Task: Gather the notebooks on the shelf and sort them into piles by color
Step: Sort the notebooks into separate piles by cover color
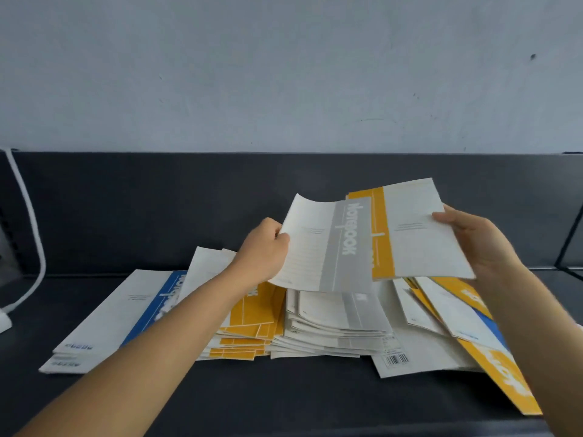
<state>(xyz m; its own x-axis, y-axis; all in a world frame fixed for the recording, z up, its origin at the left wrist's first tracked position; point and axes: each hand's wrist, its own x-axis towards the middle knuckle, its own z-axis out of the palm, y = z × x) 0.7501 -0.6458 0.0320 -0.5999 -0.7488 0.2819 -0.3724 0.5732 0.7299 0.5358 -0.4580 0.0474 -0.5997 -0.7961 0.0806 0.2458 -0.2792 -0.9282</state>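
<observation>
Pinching a thin grey-banded white paper notebook [331, 247] by its left edge above the grey pile [331, 323] mid-way along the dark shelf [284, 398], the left hand [263, 247], like the right hand [473, 244] gripping a yellow-banded notebook [419, 228], probably carries something light and floppy.

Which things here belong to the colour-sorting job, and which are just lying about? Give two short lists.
Part of the job:
grey notebook in the left hand
yellow notebook in the right hand
blue pile
yellow pile
grey pile
unsorted heap

Lying about:
white cable
black frame
</observation>
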